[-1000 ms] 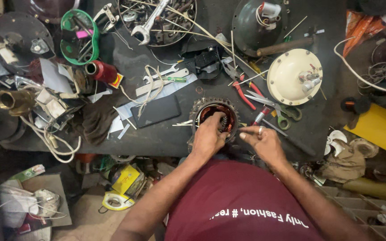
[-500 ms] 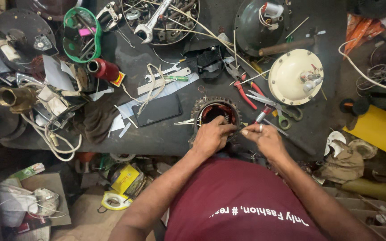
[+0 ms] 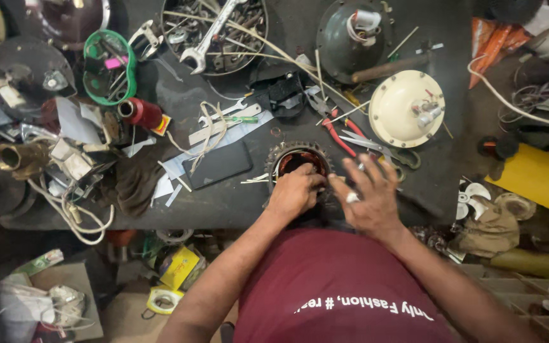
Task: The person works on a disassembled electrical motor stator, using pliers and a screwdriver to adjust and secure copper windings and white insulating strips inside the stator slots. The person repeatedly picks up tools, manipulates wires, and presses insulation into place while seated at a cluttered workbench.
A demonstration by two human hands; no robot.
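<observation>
Two hands were seen over a round motor stator (image 3: 297, 160) that lay near the front edge of the dark worktop (image 3: 236, 203), just beside a black phone (image 3: 217, 165) on one side and red-handled pliers (image 3: 341, 136) on the other. The left hand (image 3: 295, 194) was curled together on the near rim of the stator, fingers pressed into or against its copper-coloured centre; whether it truly gripped the windings could not be told, since the knuckles hid the contact. The right hand (image 3: 368, 194) was spread apart, fingers splayed and blurred, nothing clamped in it, hovering over the stator's right edge and a pair of scissors (image 3: 382, 152).

The stator was judged to be heavy and stiff in its toothed steel ring, so hold would best be taken at that outer ring. The windings inside were judged delicate, their thin wire and coating easily nicked, and were better only steadied than pulled. A cream dome-shaped cover (image 3: 405, 108) stood further back, well apart.
</observation>
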